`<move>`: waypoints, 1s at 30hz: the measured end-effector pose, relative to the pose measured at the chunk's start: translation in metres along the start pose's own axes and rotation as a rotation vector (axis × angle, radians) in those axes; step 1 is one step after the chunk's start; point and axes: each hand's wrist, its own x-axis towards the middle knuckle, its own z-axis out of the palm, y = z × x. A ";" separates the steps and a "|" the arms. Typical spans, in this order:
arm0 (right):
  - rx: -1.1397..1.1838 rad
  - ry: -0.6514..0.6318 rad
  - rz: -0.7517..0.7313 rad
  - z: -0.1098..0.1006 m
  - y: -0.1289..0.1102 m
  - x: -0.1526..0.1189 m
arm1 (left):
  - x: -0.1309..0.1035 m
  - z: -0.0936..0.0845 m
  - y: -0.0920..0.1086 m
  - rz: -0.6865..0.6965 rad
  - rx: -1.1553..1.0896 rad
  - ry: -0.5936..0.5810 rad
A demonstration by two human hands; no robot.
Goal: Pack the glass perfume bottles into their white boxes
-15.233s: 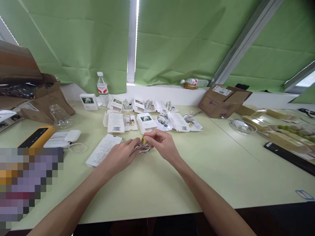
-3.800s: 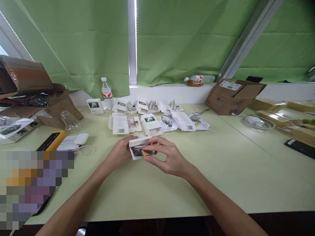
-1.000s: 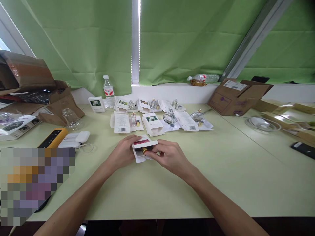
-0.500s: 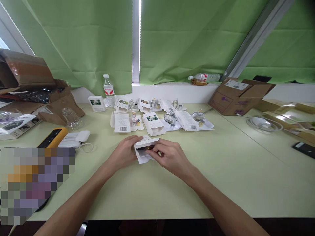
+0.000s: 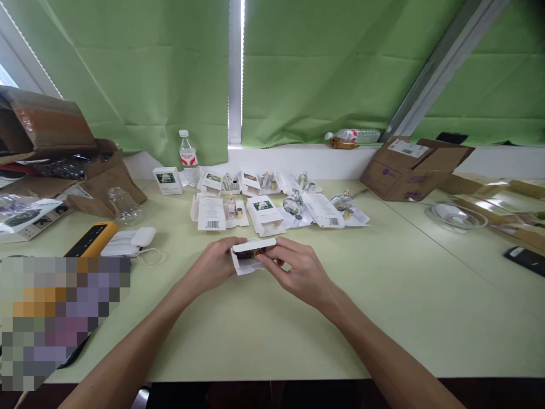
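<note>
My left hand [image 5: 214, 262] grips the left side of a small white box [image 5: 254, 246], whose open end faces me with a flap hanging down. Inside the opening lies a dark perfume bottle [image 5: 243, 254] with a gold part at its right end. The thumb and fingers of my right hand [image 5: 293, 262] are closed on that gold part at the box's right side; the fingertips are partly hidden. Just beyond are opened white boxes [image 5: 264, 214] with clear perfume bottles [image 5: 231, 207] and a loose gold cap [image 5: 239, 213] beside them.
A water bottle [image 5: 188, 156] stands at the back, near a closed white box [image 5: 167, 180]. Cardboard boxes are at left [image 5: 55, 122] and right [image 5: 400, 170]. A yellow-and-black device [image 5: 91, 238] and white charger [image 5: 128, 240] lie left; a coiled cable [image 5: 455, 216] and black phone [image 5: 525, 260] lie right.
The box's open end has tilted a little, and its lower flap sits higher. More of the dark bottle shows in the opening. Both hands stay at nearly the same spot.
</note>
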 end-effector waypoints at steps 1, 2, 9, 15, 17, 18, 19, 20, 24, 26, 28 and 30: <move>0.006 0.018 -0.006 0.000 0.001 0.000 | 0.000 0.000 0.000 -0.005 -0.018 -0.006; 0.012 0.040 -0.012 0.000 0.001 0.000 | 0.000 0.000 0.000 -0.007 -0.035 -0.009; 0.023 0.253 -0.059 -0.007 0.001 0.004 | 0.000 0.000 -0.001 -0.041 -0.077 -0.014; -0.006 0.308 -0.012 -0.017 0.006 0.008 | -0.001 -0.001 0.001 -0.075 -0.079 -0.014; 0.006 0.296 -0.020 -0.018 0.006 0.007 | -0.002 -0.001 0.001 -0.088 -0.058 -0.005; 0.020 0.281 -0.031 -0.018 0.006 0.007 | -0.002 -0.001 0.001 -0.100 -0.046 0.001; 0.037 0.260 -0.043 -0.018 0.005 0.006 | -0.002 -0.001 0.001 -0.114 -0.034 0.010; 0.056 0.236 -0.053 -0.017 0.005 0.006 | -0.002 -0.002 0.000 -0.126 -0.021 0.021; 0.122 0.193 -0.016 -0.016 0.003 0.003 | -0.001 -0.002 -0.002 -0.135 0.005 0.056; 0.136 0.198 0.001 -0.016 0.003 0.003 | -0.001 -0.001 -0.002 -0.118 -0.024 0.043; 0.136 0.181 -0.015 -0.017 0.004 0.003 | 0.000 -0.001 -0.001 -0.104 -0.061 0.029; 0.122 0.137 -0.036 -0.018 0.004 0.003 | 0.000 -0.001 0.001 -0.104 -0.088 0.024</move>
